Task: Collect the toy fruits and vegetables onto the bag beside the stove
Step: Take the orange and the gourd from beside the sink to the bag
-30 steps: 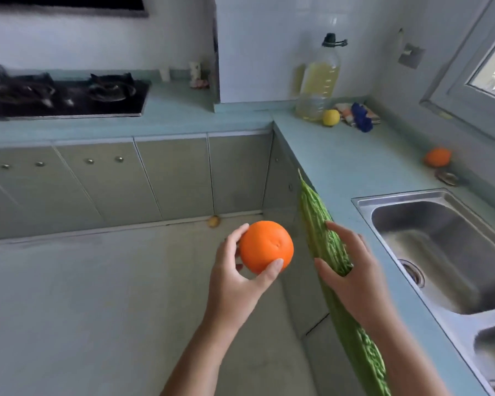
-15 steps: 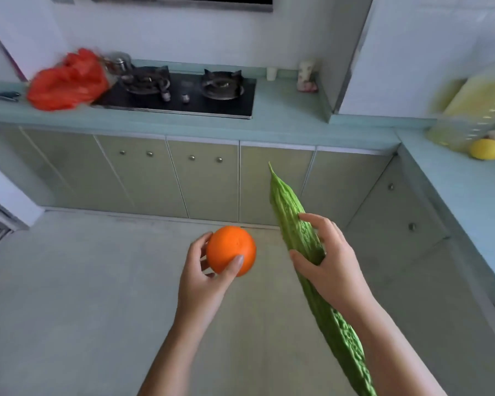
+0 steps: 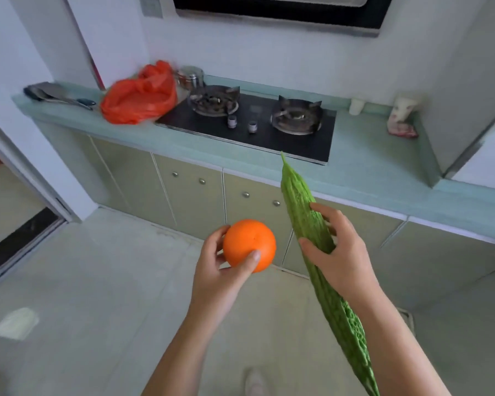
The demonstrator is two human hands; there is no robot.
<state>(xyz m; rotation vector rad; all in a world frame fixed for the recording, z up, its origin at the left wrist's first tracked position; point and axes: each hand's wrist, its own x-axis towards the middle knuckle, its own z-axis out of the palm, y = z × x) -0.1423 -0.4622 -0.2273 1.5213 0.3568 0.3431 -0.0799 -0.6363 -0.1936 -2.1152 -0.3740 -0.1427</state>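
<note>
Head view. Left hand [image 3: 220, 277]: fingers wrapped around toy orange [image 3: 249, 245], held above the floor in front of the stove [image 3: 257, 124]. Right hand [image 3: 337, 252]: fingers clasped on long toy bitter gourd [image 3: 306, 221], tip pointing toward the stove. Red bag [image 3: 139, 95]: on the counter [image 3: 369, 167], touching the stove's left edge.

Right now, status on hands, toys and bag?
Left hand holds orange; right hand holds bitter gourd. Red bag left of stove, not reached. Path clear.
</note>
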